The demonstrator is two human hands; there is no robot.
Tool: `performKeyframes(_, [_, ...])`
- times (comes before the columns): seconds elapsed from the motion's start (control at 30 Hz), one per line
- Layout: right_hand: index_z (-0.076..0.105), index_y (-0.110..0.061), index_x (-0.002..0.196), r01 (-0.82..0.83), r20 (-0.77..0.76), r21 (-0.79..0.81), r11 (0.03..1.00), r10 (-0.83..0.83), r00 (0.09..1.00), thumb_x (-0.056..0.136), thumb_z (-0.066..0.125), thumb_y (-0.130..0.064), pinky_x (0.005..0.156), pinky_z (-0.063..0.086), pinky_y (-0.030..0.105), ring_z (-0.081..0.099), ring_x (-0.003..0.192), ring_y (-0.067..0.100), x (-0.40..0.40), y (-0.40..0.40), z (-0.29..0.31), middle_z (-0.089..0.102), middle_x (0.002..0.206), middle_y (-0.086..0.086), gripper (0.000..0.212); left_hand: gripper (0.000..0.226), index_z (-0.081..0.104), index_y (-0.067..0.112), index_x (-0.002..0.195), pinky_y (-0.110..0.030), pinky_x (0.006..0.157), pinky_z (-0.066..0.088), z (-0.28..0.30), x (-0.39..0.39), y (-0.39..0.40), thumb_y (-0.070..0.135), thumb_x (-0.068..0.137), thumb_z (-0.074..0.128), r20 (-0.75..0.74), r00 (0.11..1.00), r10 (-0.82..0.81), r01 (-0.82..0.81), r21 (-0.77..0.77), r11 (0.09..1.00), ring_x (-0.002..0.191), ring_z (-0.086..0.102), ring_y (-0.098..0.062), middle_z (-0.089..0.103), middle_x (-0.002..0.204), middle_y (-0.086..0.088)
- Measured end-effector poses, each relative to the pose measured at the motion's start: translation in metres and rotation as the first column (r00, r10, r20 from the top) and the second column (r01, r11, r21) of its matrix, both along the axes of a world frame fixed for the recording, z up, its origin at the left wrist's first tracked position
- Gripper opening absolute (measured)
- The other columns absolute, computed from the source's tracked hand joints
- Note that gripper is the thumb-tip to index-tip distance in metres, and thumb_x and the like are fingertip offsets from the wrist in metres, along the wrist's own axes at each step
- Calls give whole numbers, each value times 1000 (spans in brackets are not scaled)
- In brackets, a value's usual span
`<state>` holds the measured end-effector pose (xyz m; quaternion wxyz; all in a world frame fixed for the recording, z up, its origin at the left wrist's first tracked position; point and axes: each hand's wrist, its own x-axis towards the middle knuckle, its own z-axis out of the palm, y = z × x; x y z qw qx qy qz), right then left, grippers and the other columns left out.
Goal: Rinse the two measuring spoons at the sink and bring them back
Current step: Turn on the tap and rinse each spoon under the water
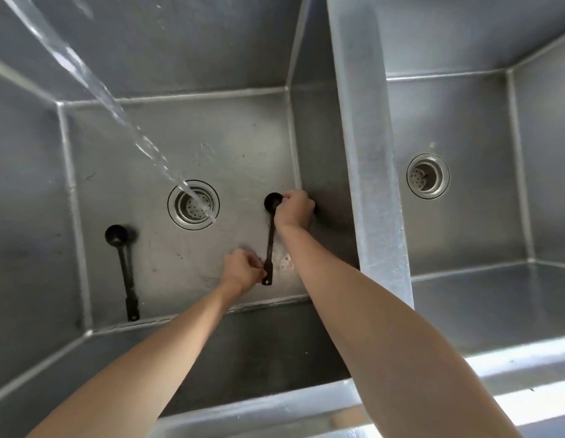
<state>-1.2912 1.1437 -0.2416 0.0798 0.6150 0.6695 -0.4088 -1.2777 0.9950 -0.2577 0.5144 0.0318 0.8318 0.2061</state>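
While water point(94, 86) streams down from eleven o'clock into the drain point(193, 204) of the left sink basin point(211, 147), both hands work one black measuring spoon point(270, 241) just right of that drain. At the spoon's six o'clock end, the left hand point(243, 273) pinches the handle tip; at its twelve o'clock end, the right hand point(292, 208) is curled shut over the bowl, fingers touching its rim. A second black measuring spoon point(124, 267) lies loose on the basin floor toward nine o'clock, well apart from both hands, bowl pointing away. Beyond the divider point(369, 153) sits the right basin point(464, 216).
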Motion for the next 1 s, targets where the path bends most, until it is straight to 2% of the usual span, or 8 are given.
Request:
performKeyframes(0.17, [76,-4,111,-30,2,35,999,29,1000,100,53,-3,73,43,28,70,106,38,0,-1,5,73,116,20,26,12,69,21,73,-35,83,56,2,0,0,12,74,78,-32,997,-73,72,-13,997,92,72,-28,78,92,-13])
performKeyframes(0.3, [69,-4,119,-91,-57,43,995,94,994,102,55,-10,82,44,25,67,112,31,6,-9,27,71,122,16,23,9,77,15,90,-38,89,55,13,-7,-13,17,81,75,-51,994,-94,96,38,995,97,71,-27,77,99,-10])
performKeyframes(0.4, [67,-5,122,-172,-129,44,984,176,976,101,58,-13,94,52,33,67,110,30,15,-27,50,70,122,14,24,18,77,14,98,-31,82,55,32,-14,-31,26,85,73,-78,995,-68,74,79,994,93,72,-22,78,98,-5])
performKeyframes(0.5, [66,-6,125,-230,-116,12,973,229,966,101,57,-16,99,52,44,67,112,32,25,-53,65,71,121,15,27,21,76,20,101,-25,77,48,55,-22,-56,31,83,71,-146,989,2,8,69,998,93,71,-19,77,99,0])
performKeyframes(0.7, [72,-9,119,-301,-85,-151,942,291,953,100,58,-25,99,53,39,67,114,34,7,-120,82,75,116,15,28,16,75,21,97,-29,84,53,89,-62,-128,28,84,71,-246,955,169,-160,57,985,93,70,-19,77,98,0])
performKeyframes(0.77, [74,-10,116,-366,-87,-200,909,356,930,99,58,-26,97,54,36,69,110,33,-4,-145,82,78,112,14,28,14,75,18,96,-33,87,55,92,-77,-154,21,84,69,-297,924,239,-240,34,970,95,70,-23,77,98,-3])
performKeyframes(0.9, [77,-9,110,-397,-124,-263,880,377,918,94,61,-23,99,56,45,74,105,34,-31,-191,68,80,105,14,27,13,74,17,95,-30,80,51,86,-107,-196,15,84,67,-342,881,327,-357,-27,934,99,69,-26,76,101,-5])
performKeyframes(1.0, [78,-7,105,-366,-138,-296,882,340,930,90,62,-17,97,58,49,75,103,34,-49,-220,50,80,102,16,24,16,74,14,100,-36,91,53,71,-119,-213,13,85,68,-310,877,368,-399,-41,916,106,66,-28,74,108,-8])
